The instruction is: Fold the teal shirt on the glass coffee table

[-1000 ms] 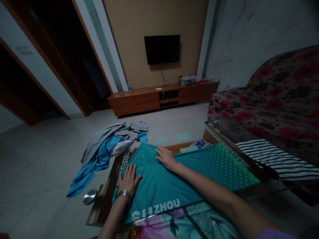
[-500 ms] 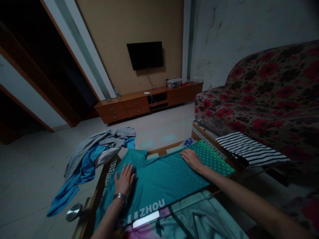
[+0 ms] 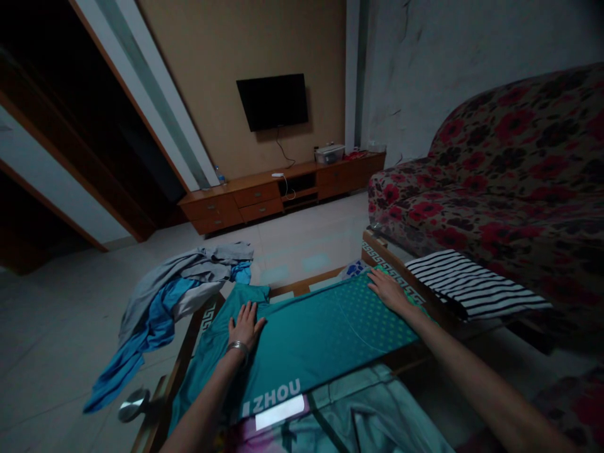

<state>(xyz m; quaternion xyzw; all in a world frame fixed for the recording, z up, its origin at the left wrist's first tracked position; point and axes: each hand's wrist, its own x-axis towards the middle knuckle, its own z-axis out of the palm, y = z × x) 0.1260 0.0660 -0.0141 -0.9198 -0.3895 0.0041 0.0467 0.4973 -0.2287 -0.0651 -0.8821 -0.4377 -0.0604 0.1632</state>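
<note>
Left hand: your left hand [image 3: 245, 328] lies flat on the teal shirt [image 3: 302, 349], fingers spread wide, pressing down and holding nothing; a metal bangle [image 3: 238, 345] sits on your wrist.
Right hand: your right hand [image 3: 391, 294] lies flat near the shirt's far edge, on its dotted area, fingers open and slightly splayed, gripping nothing.
Bottom of frame: a pale teal and pink printed cloth [image 3: 340, 412] lies closest to you, just below the shirt's white ZHOU lettering [image 3: 272, 397].
Shirt: spread flat across the wooden-framed tabletop [image 3: 385, 262], between your hands and under both palms.
Right of the tabletop: black-and-white striped cloth [image 3: 474, 289] lies by the far right edge, with a floral sofa [image 3: 491, 182] behind it.
Left of the tabletop: a heap of blue and grey clothes [image 3: 167, 308] lies on the tiled floor [image 3: 61, 340], near a round metal disc [image 3: 133, 404].
Far wall, upper middle: a wooden TV cabinet [image 3: 278, 195] stands below a wall-mounted television [image 3: 272, 102].
</note>
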